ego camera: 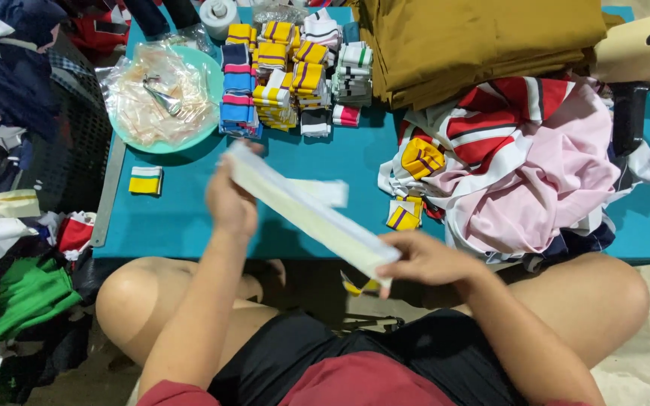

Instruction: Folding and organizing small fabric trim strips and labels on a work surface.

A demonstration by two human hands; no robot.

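A long cream-white ribbed fabric strip stretches diagonally between both hands above the teal table. My left hand grips its upper end near the table's middle. My right hand pinches its lower end just past the table's front edge, over my lap. A second pale strip end pokes out behind the first. The strip is slightly blurred.
Stacks of striped knit cuffs sit at the back. A mint plate with a plastic bag and clippers lies left. A pink, red and white garment pile, folded brown cloth, a lone yellow cuff, and a metal ruler.
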